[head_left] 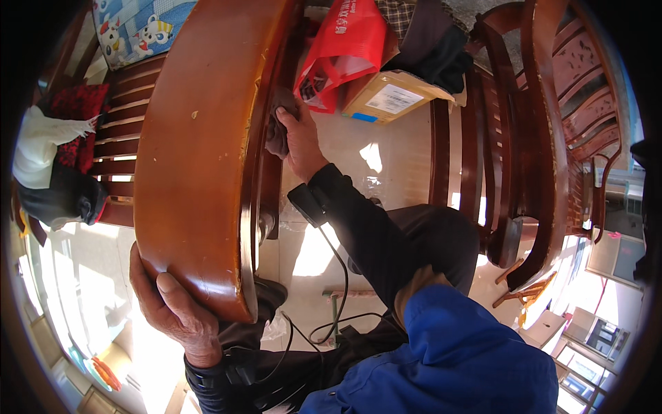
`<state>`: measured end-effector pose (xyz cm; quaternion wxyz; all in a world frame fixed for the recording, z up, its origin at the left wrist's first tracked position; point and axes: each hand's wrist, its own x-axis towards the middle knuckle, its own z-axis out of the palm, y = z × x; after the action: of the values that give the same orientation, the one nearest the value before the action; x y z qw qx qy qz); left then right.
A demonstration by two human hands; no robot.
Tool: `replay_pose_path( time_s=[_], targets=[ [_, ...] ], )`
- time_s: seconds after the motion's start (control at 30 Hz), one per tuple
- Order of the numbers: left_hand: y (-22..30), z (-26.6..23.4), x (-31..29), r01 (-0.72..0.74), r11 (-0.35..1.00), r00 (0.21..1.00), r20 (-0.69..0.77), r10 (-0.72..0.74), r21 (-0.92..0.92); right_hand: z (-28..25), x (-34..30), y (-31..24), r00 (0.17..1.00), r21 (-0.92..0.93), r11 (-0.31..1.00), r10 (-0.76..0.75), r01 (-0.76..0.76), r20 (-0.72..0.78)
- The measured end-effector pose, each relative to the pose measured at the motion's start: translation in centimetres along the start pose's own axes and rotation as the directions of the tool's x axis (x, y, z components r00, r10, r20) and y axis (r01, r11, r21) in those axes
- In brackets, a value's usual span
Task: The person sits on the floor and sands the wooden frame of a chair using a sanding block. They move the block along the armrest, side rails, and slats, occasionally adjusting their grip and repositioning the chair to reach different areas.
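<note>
A long wooden table (pixel 200 145) with a glossy brown top and rounded ends runs away from me, its varnish chipped along the right edge. At the near left corner, my left hand (pixel 176 310) grips the table's rim, thumb on top and fingers over the side. My right hand (pixel 302 141) presses a dark brown cloth (pixel 278 131) against the table's right side, below the top. Its thumb lies over the cloth. Part of the cloth is hidden between hand and wood.
Beyond my right hand stand a red bag (pixel 352 52) and a cardboard box (pixel 386 96) with dark clothing (pixel 441 52) on it. Wooden chairs (pixel 507 138) line the right. A slatted bench (pixel 124 131) at left holds clothes and a patterned cushion (pixel 148 27). A black cable (pixel 338 262) hangs from my right wrist.
</note>
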<state>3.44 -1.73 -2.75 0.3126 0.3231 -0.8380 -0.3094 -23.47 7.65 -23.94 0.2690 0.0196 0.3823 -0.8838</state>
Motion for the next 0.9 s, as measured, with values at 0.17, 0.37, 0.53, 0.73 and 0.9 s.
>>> replay_pose_path(
  time_s=[0.17,0.37,0.53,0.73,0.9],
  targets=[
    [0.0,0.2,0.1,0.013,0.999,1.0,0.009,-0.013,-0.048,0.1,-0.6,2.5,0.969,-0.633,0.75,-0.247,0.192,0.001],
    [-0.2,0.2,0.1,0.005,0.999,1.0,0.014,-0.005,-0.036,-0.7,-5.9,4.4,0.964,-0.822,0.534,-0.257,0.196,0.063],
    [-0.5,0.3,0.4,-0.003,1.0,1.0,0.0,0.003,-0.018,-0.7,-13.2,6.2,0.993,-0.825,0.559,-0.112,0.081,0.022],
    [-0.8,0.3,0.2,0.063,0.998,0.997,-0.034,-0.063,-0.007,0.0,-12.3,4.6,0.971,-0.765,0.606,-0.219,0.215,0.1],
    [-0.8,0.1,0.1,0.057,0.998,0.998,-0.01,-0.058,-0.038,1.2,-2.7,2.3,0.914,-0.858,0.436,-0.396,0.27,0.087]
  ],
)
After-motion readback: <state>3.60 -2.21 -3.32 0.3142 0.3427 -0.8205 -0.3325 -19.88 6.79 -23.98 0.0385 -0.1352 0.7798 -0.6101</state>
